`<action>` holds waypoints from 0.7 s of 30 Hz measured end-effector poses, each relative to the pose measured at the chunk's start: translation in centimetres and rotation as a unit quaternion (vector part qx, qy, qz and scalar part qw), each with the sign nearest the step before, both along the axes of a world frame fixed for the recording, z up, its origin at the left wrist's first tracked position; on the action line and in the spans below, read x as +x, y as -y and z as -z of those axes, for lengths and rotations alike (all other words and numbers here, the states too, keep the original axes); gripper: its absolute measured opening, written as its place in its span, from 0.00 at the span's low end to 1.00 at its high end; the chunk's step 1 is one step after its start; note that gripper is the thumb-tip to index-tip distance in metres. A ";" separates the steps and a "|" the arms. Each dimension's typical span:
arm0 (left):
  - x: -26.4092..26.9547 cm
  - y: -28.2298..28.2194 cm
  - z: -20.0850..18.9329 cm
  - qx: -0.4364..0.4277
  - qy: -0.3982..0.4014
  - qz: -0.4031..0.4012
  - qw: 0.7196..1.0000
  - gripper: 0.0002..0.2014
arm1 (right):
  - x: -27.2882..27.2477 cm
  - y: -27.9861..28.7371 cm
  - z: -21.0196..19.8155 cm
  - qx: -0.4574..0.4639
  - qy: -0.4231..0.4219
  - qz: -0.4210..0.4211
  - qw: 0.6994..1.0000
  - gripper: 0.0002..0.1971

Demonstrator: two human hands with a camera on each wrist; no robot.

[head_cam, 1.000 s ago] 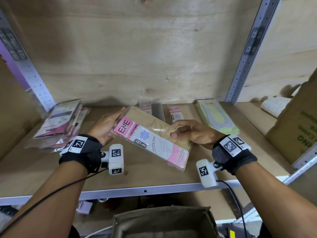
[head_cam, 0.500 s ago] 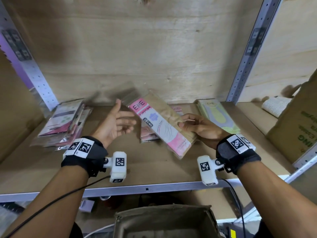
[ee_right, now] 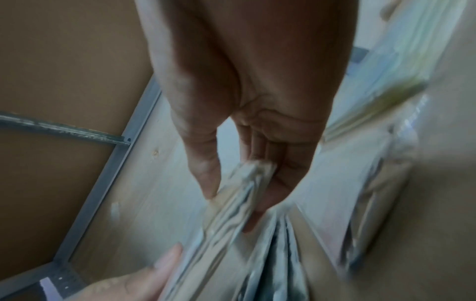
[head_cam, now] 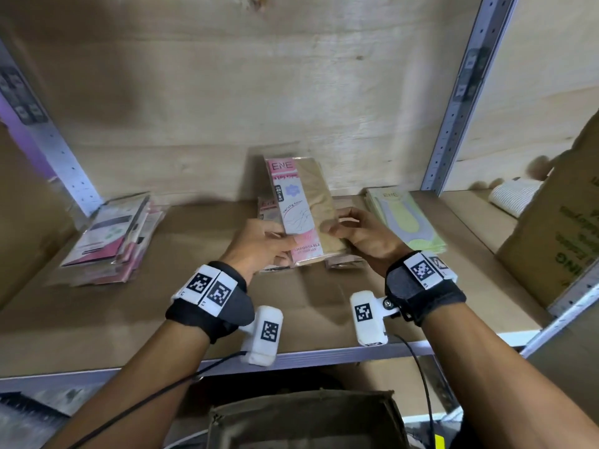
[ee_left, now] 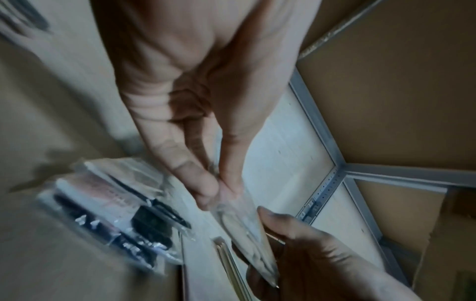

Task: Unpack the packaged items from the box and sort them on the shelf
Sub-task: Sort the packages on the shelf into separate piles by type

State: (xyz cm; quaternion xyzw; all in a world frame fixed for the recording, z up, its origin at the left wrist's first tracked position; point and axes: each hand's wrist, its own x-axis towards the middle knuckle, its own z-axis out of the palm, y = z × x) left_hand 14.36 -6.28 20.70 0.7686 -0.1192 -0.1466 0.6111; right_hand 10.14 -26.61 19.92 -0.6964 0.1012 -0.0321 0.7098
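A pink and beige stocking packet [head_cam: 299,205] stands tilted up over the middle of the wooden shelf [head_cam: 162,306], above a small pile of like packets [head_cam: 267,207]. My left hand [head_cam: 262,244] pinches its lower left edge between thumb and fingers [ee_left: 206,183]. My right hand [head_cam: 359,234] grips its lower right edge, thumb on top and fingers [ee_right: 273,183] beneath. The packet [ee_right: 231,203] looks blurred in both wrist views. The open box [head_cam: 304,419] sits below the shelf's front edge.
A stack of pink and dark packets [head_cam: 113,238] lies at the shelf's left. Green and yellow packets [head_cam: 405,218] lie to the right. A metal upright [head_cam: 460,102] divides the bays. A cardboard carton [head_cam: 557,228] and a white striped bundle [head_cam: 515,196] sit further right.
The packet has turned from slanted to nearly upright and moved back over the middle pile. My left hand, which had let go, has come back and taken its lower left edge.
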 end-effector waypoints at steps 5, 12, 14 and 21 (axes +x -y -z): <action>1.6 3.6 -1.2 0.064 0.052 -0.031 0.996 0.10 | 0.4 2.6 -1.0 -0.110 -0.027 0.000 0.994 0.26; 3.4 8.8 -1.6 0.235 0.073 -0.012 0.969 0.19 | 0.5 4.3 -1.0 -0.283 -0.091 0.142 0.944 0.31; 3.3 9.7 -1.2 0.299 0.093 -0.008 0.950 0.21 | 0.2 4.2 -1.1 -0.312 -0.112 0.137 0.933 0.27; 2.4 11.9 -0.7 0.431 0.137 -0.010 0.892 0.29 | -0.1 4.0 -1.3 -0.385 -0.184 0.110 0.897 0.20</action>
